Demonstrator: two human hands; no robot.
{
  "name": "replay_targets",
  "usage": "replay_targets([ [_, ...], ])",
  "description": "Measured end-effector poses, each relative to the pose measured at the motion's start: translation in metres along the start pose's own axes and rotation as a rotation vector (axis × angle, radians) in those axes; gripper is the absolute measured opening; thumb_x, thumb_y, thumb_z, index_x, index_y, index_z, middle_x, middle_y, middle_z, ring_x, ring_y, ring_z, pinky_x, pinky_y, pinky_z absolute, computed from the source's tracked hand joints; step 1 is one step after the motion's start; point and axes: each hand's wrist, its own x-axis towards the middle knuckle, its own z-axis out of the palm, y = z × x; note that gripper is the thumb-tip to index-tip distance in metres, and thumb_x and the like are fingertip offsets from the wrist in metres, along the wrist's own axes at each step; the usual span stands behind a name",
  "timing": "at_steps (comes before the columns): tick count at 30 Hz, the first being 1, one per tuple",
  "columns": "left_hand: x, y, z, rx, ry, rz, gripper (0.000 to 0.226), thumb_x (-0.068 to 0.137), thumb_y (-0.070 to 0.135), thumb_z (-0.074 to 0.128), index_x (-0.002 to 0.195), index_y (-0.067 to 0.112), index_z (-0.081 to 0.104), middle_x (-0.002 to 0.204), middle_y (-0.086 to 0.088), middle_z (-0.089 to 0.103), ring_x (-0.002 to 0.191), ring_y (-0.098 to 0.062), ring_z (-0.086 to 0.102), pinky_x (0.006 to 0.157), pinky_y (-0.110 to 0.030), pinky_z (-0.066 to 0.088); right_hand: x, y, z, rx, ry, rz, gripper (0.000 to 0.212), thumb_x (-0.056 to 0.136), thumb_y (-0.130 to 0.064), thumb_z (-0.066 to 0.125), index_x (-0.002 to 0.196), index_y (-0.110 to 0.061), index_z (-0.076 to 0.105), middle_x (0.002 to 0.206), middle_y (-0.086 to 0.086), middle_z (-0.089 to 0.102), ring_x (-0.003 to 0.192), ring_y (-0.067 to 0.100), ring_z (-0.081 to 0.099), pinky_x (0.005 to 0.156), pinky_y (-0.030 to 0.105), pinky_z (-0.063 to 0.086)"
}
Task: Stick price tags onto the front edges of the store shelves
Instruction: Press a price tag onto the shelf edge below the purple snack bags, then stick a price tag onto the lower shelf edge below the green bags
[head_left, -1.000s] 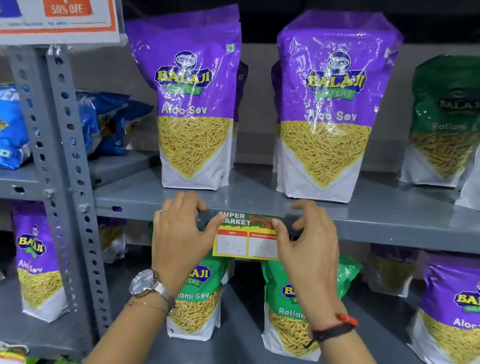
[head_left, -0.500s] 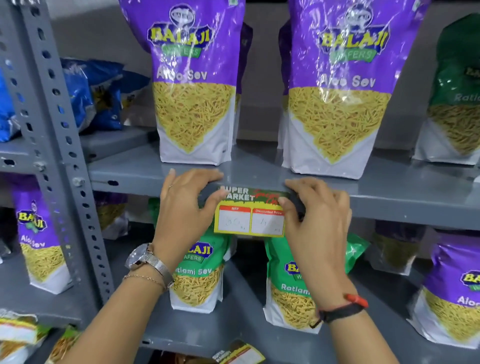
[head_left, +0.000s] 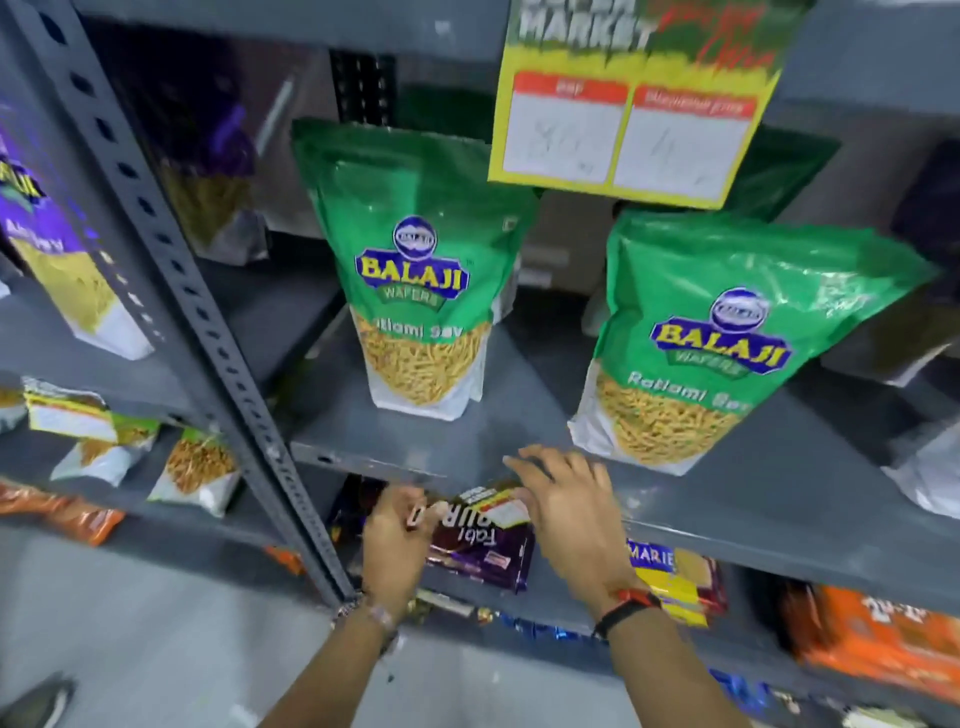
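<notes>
I see my right hand pressing a small price tag against the front edge of the grey shelf, fingers spread flat over it. My left hand curls loosely just beside; what it holds, I cannot tell. Two green Ratlami Sev bags stand above, a posted price tag overhead, a Fab Bourbon packet below.

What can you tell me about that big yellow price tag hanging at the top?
The price tag is a paper-like card with a yellow border, a green header reading "MARKET" and two white boxes under red strips, each bearing faint handwriting too blurred to read. It hangs slightly tilted from the front edge of the upper shelf, above two green snack bags. Neither hand touches it.
</notes>
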Motion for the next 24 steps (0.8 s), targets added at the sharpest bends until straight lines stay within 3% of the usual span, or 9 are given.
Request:
replay_targets([
  [2,0.000,-0.008,0.012,-0.083,-0.115,-0.115,0.022,0.074,-0.005,0.066,0.077,0.012,0.052,0.075,-0.006,0.059,0.081,-0.024,0.057,0.055,-0.004,0.041,0.003,-0.001,0.003,0.022,0.011,0.018,0.036,0.058,-0.012,0.084,0.089,-0.019,0.068,0.083,0.003,0.070,0.068,0.026,0.061,0.063,0.030,0.025],
  [5,0.001,-0.003,0.023,-0.259,-0.092,-0.217,0.026,0.075,-0.008,0.065,0.065,0.014,0.055,0.065,-0.005,0.058,0.065,-0.022,0.054,0.051,-0.002,0.041,0.006,-0.002,0.004,0.049,0.034,0.034,0.036,0.055,-0.002,0.083,0.084,-0.017,0.068,0.073,0.004,0.067,0.060,0.026,0.061,0.060,0.029,0.025],
  [9,0.000,-0.002,0.032,-0.325,-0.085,-0.293,0.012,0.078,0.002,0.065,0.070,0.008,0.057,0.070,-0.008,0.060,0.067,-0.016,0.055,0.050,0.000,0.041,-0.001,-0.006,0.004,0.127,0.023,0.058,0.037,0.053,0.009,0.080,0.077,-0.016,0.064,0.070,0.004,0.066,0.057,0.026,0.060,0.058,0.028,0.024],
  [15,-0.002,-0.007,0.033,-0.333,-0.093,-0.248,0.016,0.082,0.001,0.059,0.068,0.006,0.052,0.068,-0.010,0.050,0.065,-0.016,0.047,0.054,-0.003,0.041,-0.028,-0.017,0.008,0.102,-0.008,0.001,0.042,0.047,-0.001,0.086,0.080,-0.017,0.064,0.072,0.001,0.068,0.059,0.021,0.060,0.062,0.026,0.027],
  [18,-0.001,-0.010,0.025,-0.253,-0.138,-0.166,0.016,0.083,0.002,0.057,0.069,0.008,0.054,0.071,-0.010,0.053,0.067,-0.017,0.048,0.056,-0.003,0.040,-0.042,-0.021,0.015,0.129,0.005,0.064,0.046,0.043,-0.002,0.089,0.080,-0.017,0.066,0.073,0.000,0.069,0.062,0.019,0.061,0.064,0.023,0.032],
  [20,-0.001,-0.008,0.021,-0.170,-0.168,-0.107,0.022,0.083,0.003,0.057,0.066,0.016,0.053,0.076,-0.007,0.053,0.069,-0.015,0.051,0.057,-0.001,0.039,-0.046,-0.021,0.013,0.200,0.047,0.124,0.035,0.053,-0.002,0.083,0.081,-0.015,0.067,0.075,0.002,0.070,0.063,0.020,0.061,0.061,0.024,0.043],
  [22,-0.001,-0.008,0.018,-0.111,-0.181,-0.045,0.026,0.083,0.004,0.058,0.066,0.023,0.053,0.080,-0.005,0.055,0.073,-0.015,0.053,0.060,-0.002,0.039,-0.049,-0.020,0.009,0.323,0.112,0.203,0.009,0.075,-0.014,0.061,0.082,-0.015,0.066,0.078,0.002,0.069,0.067,0.020,0.061,0.058,0.024,0.045],
  [24,-0.003,-0.006,0.017,-0.117,-0.212,-0.012,0.026,0.083,0.003,0.058,0.069,0.024,0.053,0.076,-0.002,0.058,0.073,-0.011,0.055,0.062,-0.005,0.040,-0.052,-0.015,0.009,0.548,0.157,0.357,0.016,0.085,-0.015,0.050,0.080,-0.022,0.063,0.080,-0.006,0.064,0.075,0.009,0.058,0.060,0.019,0.044],
])
